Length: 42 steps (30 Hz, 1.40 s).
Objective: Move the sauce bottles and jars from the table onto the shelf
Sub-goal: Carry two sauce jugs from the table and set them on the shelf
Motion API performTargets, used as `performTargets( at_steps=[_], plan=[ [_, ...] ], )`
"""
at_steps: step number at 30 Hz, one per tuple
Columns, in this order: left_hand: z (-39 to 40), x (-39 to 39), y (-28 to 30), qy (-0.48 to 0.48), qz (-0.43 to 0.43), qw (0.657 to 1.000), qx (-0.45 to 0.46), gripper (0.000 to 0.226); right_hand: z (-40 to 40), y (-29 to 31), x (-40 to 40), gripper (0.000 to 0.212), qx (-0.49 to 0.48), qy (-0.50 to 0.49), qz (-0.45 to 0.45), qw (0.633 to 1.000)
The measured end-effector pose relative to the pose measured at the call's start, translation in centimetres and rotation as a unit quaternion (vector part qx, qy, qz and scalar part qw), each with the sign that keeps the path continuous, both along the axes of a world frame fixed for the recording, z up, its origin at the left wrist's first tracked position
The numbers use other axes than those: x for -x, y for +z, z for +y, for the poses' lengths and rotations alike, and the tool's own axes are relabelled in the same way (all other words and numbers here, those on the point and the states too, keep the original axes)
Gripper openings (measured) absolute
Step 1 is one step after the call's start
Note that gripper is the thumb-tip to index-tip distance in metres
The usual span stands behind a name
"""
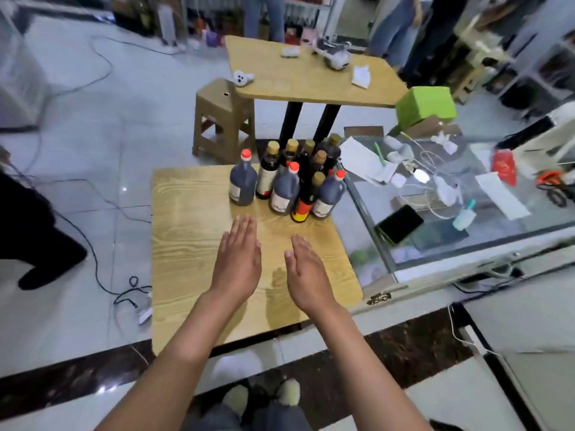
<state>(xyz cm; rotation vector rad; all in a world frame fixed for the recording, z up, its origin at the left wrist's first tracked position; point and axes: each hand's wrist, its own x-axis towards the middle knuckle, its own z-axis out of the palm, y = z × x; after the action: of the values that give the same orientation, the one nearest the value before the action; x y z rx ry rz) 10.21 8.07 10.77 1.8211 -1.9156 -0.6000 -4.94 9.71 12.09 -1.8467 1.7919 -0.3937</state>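
Note:
Several dark sauce bottles stand clustered at the far right corner of a small wooden table. Three squat jugs have red caps: one at the left, one in the middle, one at the right. Slimmer bottles with tan caps stand behind them, and one with a red and yellow label stands in front. My left hand and my right hand hover flat over the table, fingers straight, a short way in front of the bottles, holding nothing. No shelf is clearly in view.
A glass display counter with a phone, cables and papers adjoins the table on the right. A second wooden table and a plastic stool stand beyond. Cables and a power strip lie on the floor at left. People stand at the back.

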Motion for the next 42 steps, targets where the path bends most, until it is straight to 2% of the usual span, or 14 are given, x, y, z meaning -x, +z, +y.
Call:
performTargets(
  at_steps=[4,10,15,17,20,23,25,29,31,33,35,38,42],
  plan=[
    [-2.5,-2.1,0.0,0.035,0.012,0.999,-0.006,0.052,-4.2,-1.0,-2.0,0.052,-0.019,0.003,-0.056,0.998],
    [-9.1,-2.4,-0.9,0.083,0.085,0.993,-0.005,0.047,-11.5,-3.6,-1.4,0.050,-0.027,-0.102,-0.162,0.981],
    [-16.9,-0.8,-1.4,0.192,0.200,0.960,-0.040,0.032,-18.5,-4.6,0.4,0.050,-0.012,-0.164,-0.200,0.966],
    [-19.8,-0.2,-2.1,0.213,0.212,0.951,-0.068,0.030,-20.7,-4.9,0.8,0.052,0.007,-0.174,-0.215,0.961],
    [-23.6,0.8,-3.5,0.245,0.218,0.939,-0.103,0.028,-23.8,-5.8,1.3,0.053,-0.023,-0.216,-0.227,0.949],
    [-26.0,1.5,-4.6,0.272,0.224,0.931,-0.096,0.026,-25.7,-6.8,1.4,0.047,-0.054,-0.220,-0.245,0.943],
    [-26.9,1.8,-5.3,0.297,0.252,0.916,-0.094,0.026,-26.5,-7.3,1.4,0.043,-0.073,-0.232,-0.267,0.933],
    [-27.4,1.9,-7.0,0.350,0.349,0.860,-0.128,0.021,-27.4,-7.6,1.6,0.028,-0.086,-0.267,-0.265,0.923],
    [-27.3,1.8,-7.2,0.353,0.389,0.841,-0.134,0.013,-27.6,-7.9,1.9,0.022,-0.073,-0.268,-0.247,0.928],
    [-27.3,1.4,-7.1,0.341,0.396,0.842,-0.138,0.009,-27.6,-8.5,2.2,0.019,-0.062,-0.262,-0.228,0.936],
    [-27.3,0.9,-7.1,0.326,0.395,0.847,-0.144,0.010,-27.7,-9.3,2.4,0.026,-0.065,-0.250,-0.229,0.939],
    [-27.3,0.6,-6.7,0.317,0.410,0.838,-0.171,0.004,-27.8,-9.7,2.1,0.042,-0.097,-0.204,-0.221,0.949],
    [-26.2,0.4,-6.5,0.288,0.413,0.840,-0.203,0.015,-26.8,-9.8,1.3,0.043,-0.101,-0.136,-0.197,0.966]
  ],
)
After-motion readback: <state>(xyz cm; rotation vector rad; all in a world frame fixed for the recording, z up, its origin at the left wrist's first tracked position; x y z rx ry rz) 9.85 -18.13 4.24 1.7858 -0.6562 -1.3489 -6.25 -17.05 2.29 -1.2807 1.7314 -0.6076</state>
